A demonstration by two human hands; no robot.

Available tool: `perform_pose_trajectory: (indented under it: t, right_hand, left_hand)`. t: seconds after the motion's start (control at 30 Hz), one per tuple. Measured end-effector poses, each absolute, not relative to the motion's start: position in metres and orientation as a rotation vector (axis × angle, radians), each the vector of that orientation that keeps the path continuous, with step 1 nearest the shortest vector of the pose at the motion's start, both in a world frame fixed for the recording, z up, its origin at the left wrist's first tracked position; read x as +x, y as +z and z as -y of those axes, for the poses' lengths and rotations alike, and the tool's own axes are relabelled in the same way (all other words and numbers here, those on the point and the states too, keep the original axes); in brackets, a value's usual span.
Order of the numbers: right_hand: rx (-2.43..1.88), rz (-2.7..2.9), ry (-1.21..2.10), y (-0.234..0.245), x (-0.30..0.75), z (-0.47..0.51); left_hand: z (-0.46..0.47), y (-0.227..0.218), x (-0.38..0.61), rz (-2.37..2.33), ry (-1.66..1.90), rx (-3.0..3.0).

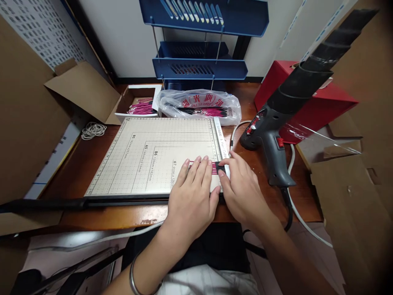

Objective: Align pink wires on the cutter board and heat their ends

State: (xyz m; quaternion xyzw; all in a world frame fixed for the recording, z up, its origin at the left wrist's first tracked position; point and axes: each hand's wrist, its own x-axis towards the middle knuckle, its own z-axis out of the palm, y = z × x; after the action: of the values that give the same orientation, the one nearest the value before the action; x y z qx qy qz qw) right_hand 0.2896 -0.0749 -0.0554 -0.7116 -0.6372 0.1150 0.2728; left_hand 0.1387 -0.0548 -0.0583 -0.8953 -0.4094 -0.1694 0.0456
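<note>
A row of pink wires with black ends (214,168) lies side by side on the gridded board of a paper cutter (159,164), near its right side. Across the wires rests my left hand (192,198), palm down with fingers stretched out, covering most of their length. My right hand (244,190) is at the white end rail (221,141), thumb and index finger bent around the black ends there. The cutter's long black handle (46,204) is down along the near edge, pointing left.
Behind the cutter are a white box (141,88) and a plastic bag (199,96), both with more pink-and-black wires. A heat gun (273,127) stands nozzle-up at right, before a red box (325,98). Blue shelf trays (199,69) rise behind; coiled white cord (93,130) lies left.
</note>
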Motion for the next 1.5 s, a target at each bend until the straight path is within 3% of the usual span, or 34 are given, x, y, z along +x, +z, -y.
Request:
perform_pose_trajectory:
  t: [0.6,1.3,1.5]
  right_hand:
    - [-1.737,1.566,0.216,-0.062,0.293,0.066]
    - [-1.865,1.580,0.104,-0.047,0.287,0.062]
    - [-1.764,1.884,0.122,-0.045,0.272,0.082]
  left_hand:
    - [0.050,-0.060,0.132,1.180,-0.591,-2.750]
    - [0.049,-0.060,0.134,1.158,-0.678,-2.770]
    - [0.048,-0.061,0.133,1.154,-0.661,-2.817]
